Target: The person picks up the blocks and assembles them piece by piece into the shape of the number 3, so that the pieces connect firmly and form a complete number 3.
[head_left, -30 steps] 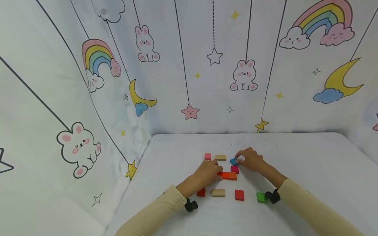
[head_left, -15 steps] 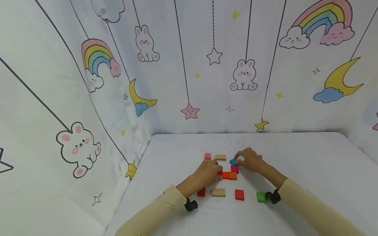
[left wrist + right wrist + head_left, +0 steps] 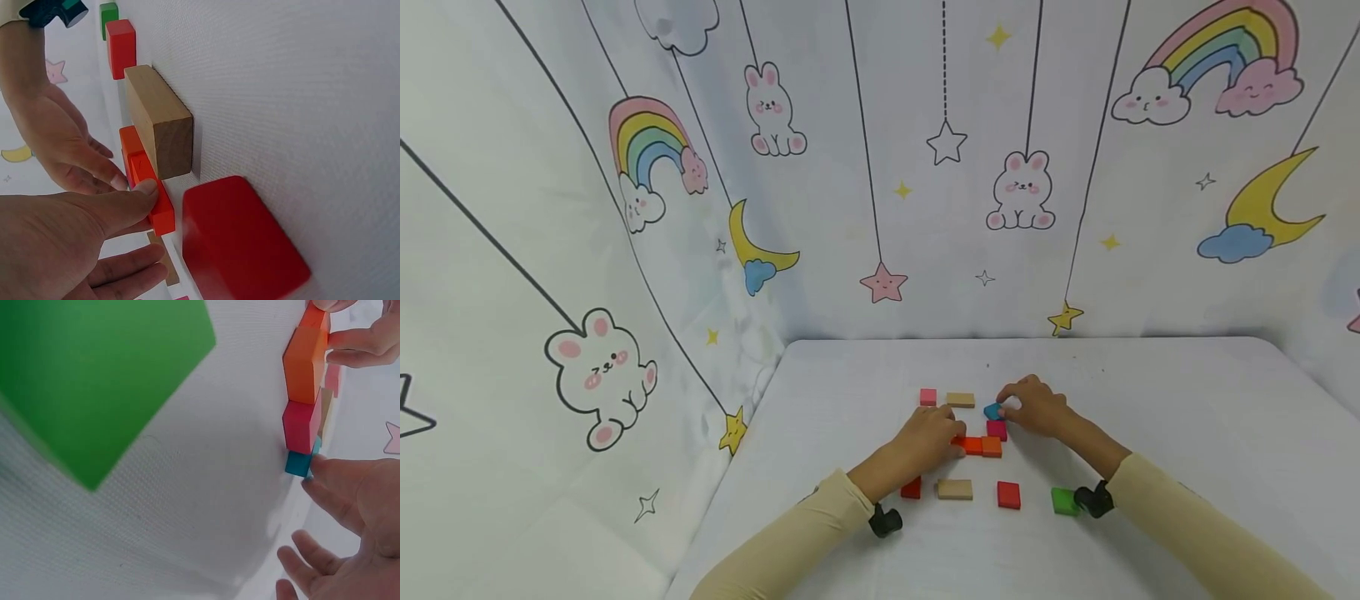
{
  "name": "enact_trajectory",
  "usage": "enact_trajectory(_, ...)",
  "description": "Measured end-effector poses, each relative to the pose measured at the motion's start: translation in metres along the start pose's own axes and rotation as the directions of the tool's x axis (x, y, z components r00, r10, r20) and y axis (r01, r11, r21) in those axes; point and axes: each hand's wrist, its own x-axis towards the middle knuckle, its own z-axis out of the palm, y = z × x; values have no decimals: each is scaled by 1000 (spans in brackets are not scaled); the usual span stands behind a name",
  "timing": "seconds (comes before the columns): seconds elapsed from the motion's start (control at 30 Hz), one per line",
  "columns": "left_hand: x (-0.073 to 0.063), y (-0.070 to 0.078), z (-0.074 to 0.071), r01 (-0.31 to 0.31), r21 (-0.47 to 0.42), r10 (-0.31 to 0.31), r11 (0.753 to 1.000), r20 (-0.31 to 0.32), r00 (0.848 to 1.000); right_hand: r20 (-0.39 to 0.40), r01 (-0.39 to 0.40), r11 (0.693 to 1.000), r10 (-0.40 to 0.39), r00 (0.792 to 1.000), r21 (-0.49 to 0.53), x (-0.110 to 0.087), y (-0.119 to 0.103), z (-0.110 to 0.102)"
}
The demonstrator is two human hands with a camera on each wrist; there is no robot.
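Note:
My left hand (image 3: pixel 923 442) pinches a red-orange block (image 3: pixel 164 212) between thumb and finger; its other fingers stretch out past it. An orange block (image 3: pixel 992 447) sits against the right end of that red-orange one. Behind the orange block is a crimson block (image 3: pixel 996 431). A blue block (image 3: pixel 992 412), turned at an angle in the head view, touches or nearly touches the crimson one's far side. My right hand (image 3: pixel 1036 407) holds the blue block between thumb and fingertip, with the remaining fingers spread away in the right wrist view.
Behind the row lie a pink block (image 3: pixel 928 397) and a wooden block (image 3: pixel 960 400). Nearer me are a dark red block (image 3: pixel 912 489), another wooden block (image 3: pixel 955 490), a red block (image 3: pixel 1009 495) and a green block (image 3: pixel 1064 502). A patterned curtain (image 3: pixel 827 225) borders the white table.

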Motion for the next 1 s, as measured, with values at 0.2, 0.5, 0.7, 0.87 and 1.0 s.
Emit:
enact_trajectory(0.2, 0, -2, 0, -2, -5, 2, 1000, 2, 1000, 4, -10, 1000, 10, 1000, -24, 5, -6, -2)
enact_trajectory(0.5, 0, -2, 0, -9, 15, 8, 1000, 7, 1000, -10, 12, 999, -13, 1000, -43, 25, -14, 2)
enact_trajectory(0.7, 1, -2, 1, -13, 37, 12, 999, 10, 1000, 0, 52, 996, -52, 999, -66, 38, -19, 4)
enact_trajectory(0.87, 1, -1, 0, -18, 43, 18, 999, 3, 1000, 34, 51, 997, -49, 998, -51, 47, -26, 7)
enact_trajectory(1.0, 1, -1, 0, -22, 49, 22, 999, -6, 1000, 47, 39, 999, -38, 998, -34, 53, -28, 13)
